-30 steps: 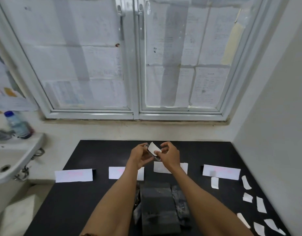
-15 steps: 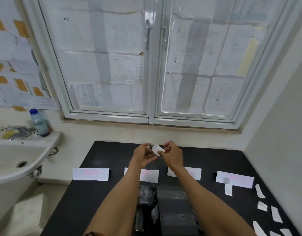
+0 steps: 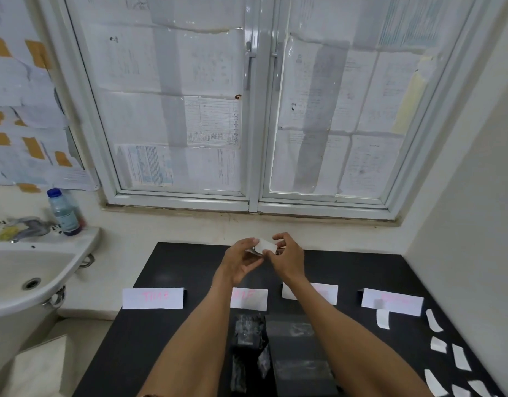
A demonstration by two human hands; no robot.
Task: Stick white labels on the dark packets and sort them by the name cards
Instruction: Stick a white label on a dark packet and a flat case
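Head view: left hand (image 3: 241, 262) and right hand (image 3: 287, 262) meet above the table's (image 3: 190, 267) far edge, both pinching a white label (image 3: 265, 245) onto a barely visible dark packet (image 3: 254, 251); no packets seen by the name cards (image 3: 152, 298), near stack (image 3: 301, 353) unlabelled, work judged early

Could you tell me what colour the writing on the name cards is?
Pink, clearest on the leftmost name card, head view.

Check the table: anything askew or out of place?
Nothing looks damaged. One loose label sits apart from the other labels, tucked against the rightmost name card; the rest lie scattered at uneven angles.
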